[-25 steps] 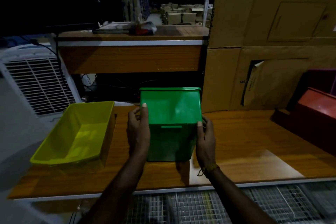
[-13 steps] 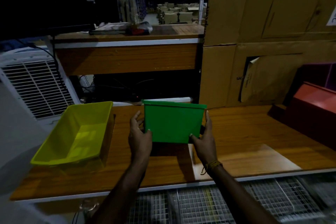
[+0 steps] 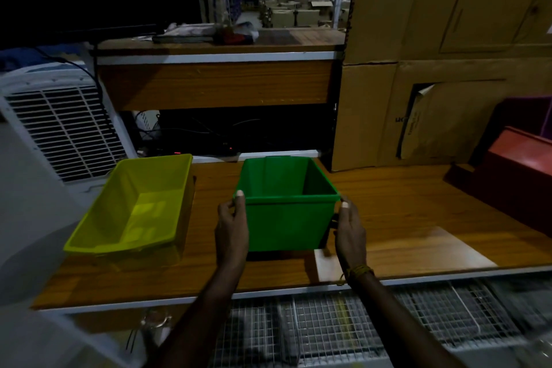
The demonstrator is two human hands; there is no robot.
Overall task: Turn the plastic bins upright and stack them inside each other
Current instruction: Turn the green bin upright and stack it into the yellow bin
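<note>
I have just flipped the green bin (image 3: 286, 218) open side up. My left hand (image 3: 231, 225) and right hand (image 3: 349, 225) grip its sides on the worktop (image 3: 403, 212). Next it goes toward the yellow bin (image 3: 134, 206) beside it.

- Green bin (image 3: 288, 225): plain solid green, darker inside.
- Yellow bin (image 3: 131, 209): bright yellow-green, unpatterned.
- Red bin (image 3: 521, 175): dull red.
- Purple bin (image 3: 528, 113): dark purple.
- Table (image 3: 403, 203): orange-brown wood grain, white front edge.
- Boxes (image 3: 448, 24): plain tan cardboard.
- Cooler (image 3: 59, 128): white, slatted grille.
- Wristband (image 3: 358, 271): yellow.
</note>
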